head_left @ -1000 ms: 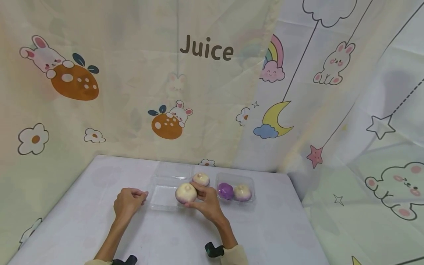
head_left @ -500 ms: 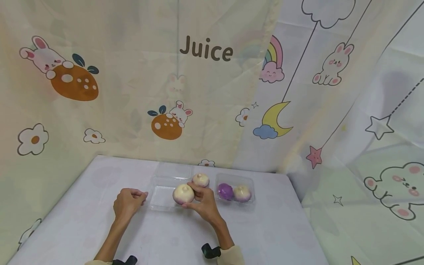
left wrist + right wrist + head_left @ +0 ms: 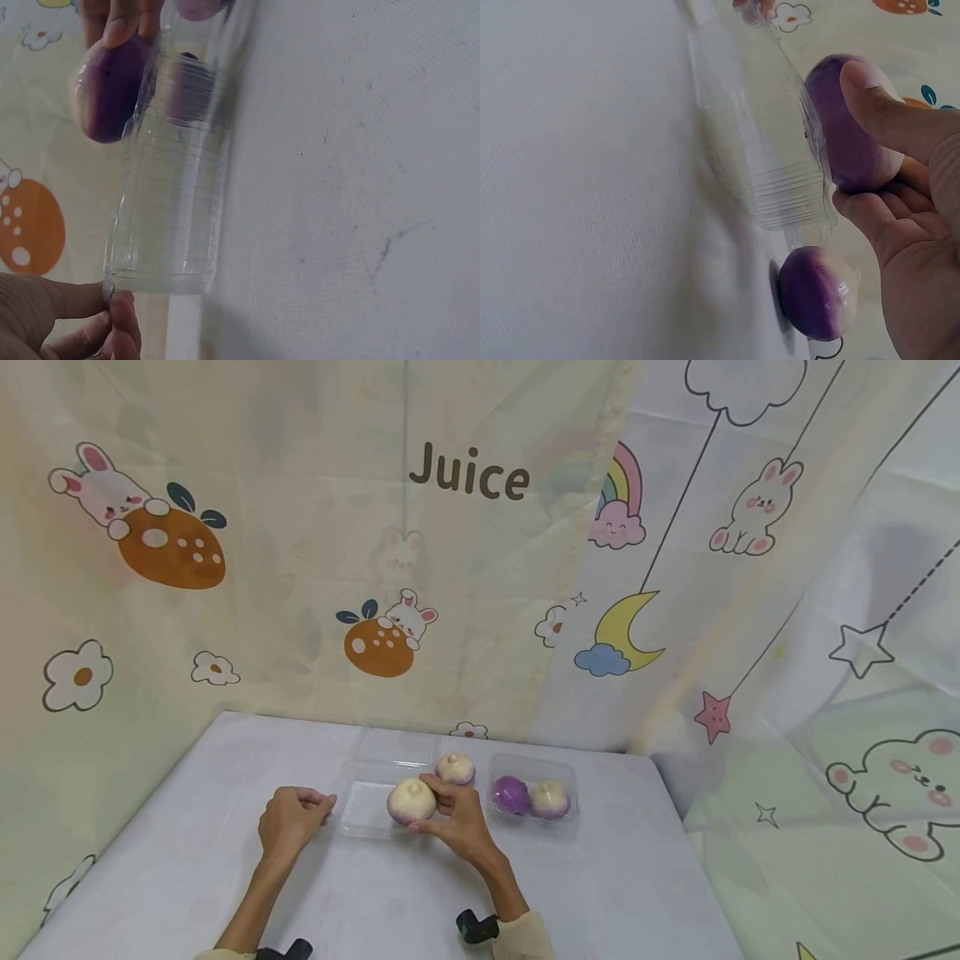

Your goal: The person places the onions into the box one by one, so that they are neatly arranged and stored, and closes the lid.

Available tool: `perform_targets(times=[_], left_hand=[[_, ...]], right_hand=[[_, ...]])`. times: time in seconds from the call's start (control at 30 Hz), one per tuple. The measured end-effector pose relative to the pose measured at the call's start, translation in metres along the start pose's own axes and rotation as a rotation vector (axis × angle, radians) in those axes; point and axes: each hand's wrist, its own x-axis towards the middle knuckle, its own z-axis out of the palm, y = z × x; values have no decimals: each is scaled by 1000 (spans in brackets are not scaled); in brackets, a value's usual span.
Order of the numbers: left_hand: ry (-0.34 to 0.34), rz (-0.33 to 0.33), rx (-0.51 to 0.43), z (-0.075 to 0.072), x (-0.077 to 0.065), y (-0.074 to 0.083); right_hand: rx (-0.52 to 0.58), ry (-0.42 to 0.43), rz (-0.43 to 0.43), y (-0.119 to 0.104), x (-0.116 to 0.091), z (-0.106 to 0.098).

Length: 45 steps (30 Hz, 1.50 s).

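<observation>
White-and-purple bulb (image 3: pixel 411 802) is gripped by right hand (image 3: pixel 461 825), thumb and fingers spread around its sides, above clear container (image 3: pixel 365 806); left hand (image 3: pixel 288 817) pinches container at its left end. 1 similar bulb (image 3: pixel 456 767) stands beside container.

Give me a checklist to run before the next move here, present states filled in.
1. Right hand grips the held bulb: ok, thumb and fingers around it.
2. Left hand steadies the open container: ok, it pinches one corner.
3. Lid folded back: ok.
4. Held bulb set down inside: not ok, it is held up.
5. Held bulb clear of the open container's wall: cannot tell, they overlap in both wrist views.
</observation>
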Motion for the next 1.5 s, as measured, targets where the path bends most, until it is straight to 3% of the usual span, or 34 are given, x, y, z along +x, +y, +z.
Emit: perform_targets(times=[1.5], left_hand=[[-19,-9,18,-1,0,-1]], right_hand=[[-17,-36,1,-7,20,33]])
